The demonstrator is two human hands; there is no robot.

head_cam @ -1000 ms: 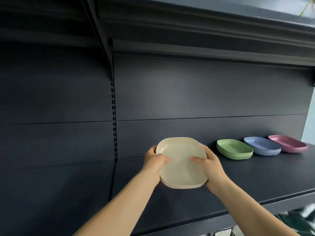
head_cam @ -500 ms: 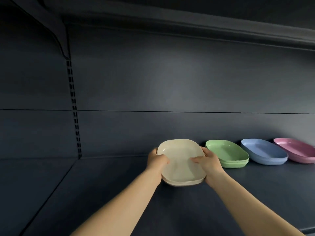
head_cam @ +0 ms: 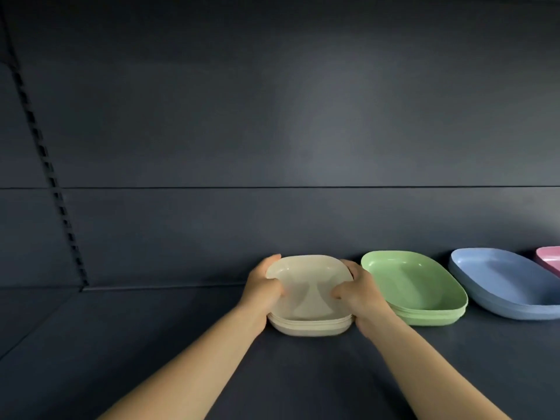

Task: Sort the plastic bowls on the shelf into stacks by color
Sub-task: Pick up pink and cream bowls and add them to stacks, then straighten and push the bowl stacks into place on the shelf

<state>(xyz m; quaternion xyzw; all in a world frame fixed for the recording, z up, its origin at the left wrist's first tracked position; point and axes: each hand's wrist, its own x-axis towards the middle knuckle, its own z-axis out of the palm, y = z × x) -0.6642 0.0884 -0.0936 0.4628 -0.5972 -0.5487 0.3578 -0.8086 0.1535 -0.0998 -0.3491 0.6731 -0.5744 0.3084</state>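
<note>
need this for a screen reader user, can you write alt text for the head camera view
Two bare hands, the left hand and the right hand, grip a stack of cream bowls resting on a dark shelf. To its right sit a green stack, a blue stack and, cut off by the frame edge, a pink bowl.

Dark back panel point(head_cam: 272, 116), slotted upright point(head_cam: 45, 165)
</note>
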